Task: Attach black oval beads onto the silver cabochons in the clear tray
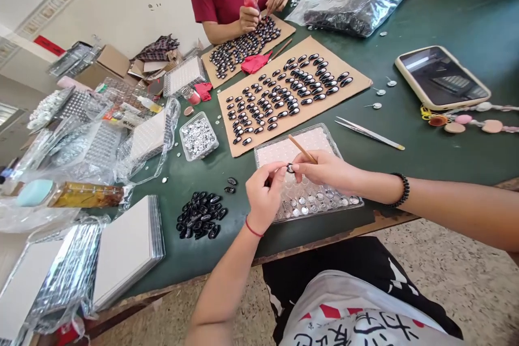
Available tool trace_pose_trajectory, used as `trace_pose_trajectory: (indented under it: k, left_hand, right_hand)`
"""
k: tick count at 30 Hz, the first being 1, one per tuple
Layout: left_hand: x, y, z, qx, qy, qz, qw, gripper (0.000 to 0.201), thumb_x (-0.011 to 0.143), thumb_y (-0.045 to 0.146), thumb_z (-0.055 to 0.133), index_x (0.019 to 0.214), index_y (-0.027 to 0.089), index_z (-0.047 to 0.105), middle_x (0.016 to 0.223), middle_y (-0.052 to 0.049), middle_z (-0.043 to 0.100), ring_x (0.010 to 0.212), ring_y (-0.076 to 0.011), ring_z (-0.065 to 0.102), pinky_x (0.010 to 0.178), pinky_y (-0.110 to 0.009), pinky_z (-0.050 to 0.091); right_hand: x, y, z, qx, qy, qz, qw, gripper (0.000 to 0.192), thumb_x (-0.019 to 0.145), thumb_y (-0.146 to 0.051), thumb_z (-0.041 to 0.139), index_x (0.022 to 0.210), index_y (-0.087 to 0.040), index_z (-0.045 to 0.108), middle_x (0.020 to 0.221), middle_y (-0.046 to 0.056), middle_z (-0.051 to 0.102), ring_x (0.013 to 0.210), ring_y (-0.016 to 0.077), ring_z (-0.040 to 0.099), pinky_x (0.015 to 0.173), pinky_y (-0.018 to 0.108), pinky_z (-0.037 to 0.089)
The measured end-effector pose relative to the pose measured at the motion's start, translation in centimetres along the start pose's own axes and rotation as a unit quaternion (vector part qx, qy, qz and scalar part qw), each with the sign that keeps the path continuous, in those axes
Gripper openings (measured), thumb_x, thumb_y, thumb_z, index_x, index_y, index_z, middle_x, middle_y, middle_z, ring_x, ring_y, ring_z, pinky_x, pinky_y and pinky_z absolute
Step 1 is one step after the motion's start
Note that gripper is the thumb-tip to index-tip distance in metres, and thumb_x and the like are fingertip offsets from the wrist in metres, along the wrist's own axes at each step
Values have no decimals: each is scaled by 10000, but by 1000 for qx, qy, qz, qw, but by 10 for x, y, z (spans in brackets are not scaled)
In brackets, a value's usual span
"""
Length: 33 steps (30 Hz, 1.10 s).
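Above a clear plastic tray, a small black oval piece with a shiny inset is pinched between the fingertips of both hands. My left hand is closed, thumb and forefinger on the piece's left side. Fingers of my right hand grip its other side. A thin wooden stick also sticks up from my right hand. Small round silvery parts fill the tray's near rows. Left of my left hand lies a pile of black oval pieces.
Cardboard sheet with rows of black pieces lies beyond the tray. Tweezers and a phone are at right. A tub of silvery parts and stacked trays stand left. Opposite, a co-worker holds something red.
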State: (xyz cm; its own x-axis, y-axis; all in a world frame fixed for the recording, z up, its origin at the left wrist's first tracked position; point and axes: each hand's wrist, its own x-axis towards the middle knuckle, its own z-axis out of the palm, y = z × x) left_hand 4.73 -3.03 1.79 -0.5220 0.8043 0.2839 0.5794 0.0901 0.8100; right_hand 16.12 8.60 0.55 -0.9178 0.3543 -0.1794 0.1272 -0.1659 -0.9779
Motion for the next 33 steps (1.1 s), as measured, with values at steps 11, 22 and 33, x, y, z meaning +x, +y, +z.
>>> trace_pose_trajectory:
  k: [11, 22, 33]
  left_hand:
    - [1, -5, 3, 97, 3, 113, 989, 142, 752, 267, 573, 833, 183, 655, 628, 7, 623, 497, -74, 475, 531, -211, 396]
    - [-4, -21, 3, 215, 74, 251, 941, 153, 776, 294, 552, 807, 191, 661, 631, 2, 652, 557, -82, 552, 567, -210, 412]
    - [-6, -27, 3, 256, 42, 191, 947, 267, 834, 335, 439, 862, 205, 671, 669, -21, 651, 630, -102, 578, 593, -222, 411]
  right_hand:
    - [1, 0, 1, -84, 33, -32, 995, 207, 760, -352, 516, 707, -157, 559, 629, 15, 594, 538, 96, 476, 478, 213, 352]
    - [-2, 3, 0, -185, 85, 1, 979, 260, 751, -431, 508, 742, -177, 564, 614, 5, 580, 540, 112, 463, 500, 227, 328]
    - [0, 15, -1, -236, 132, -32, 962, 327, 741, -502, 499, 788, -185, 563, 602, 12, 577, 487, 112, 433, 461, 243, 324]
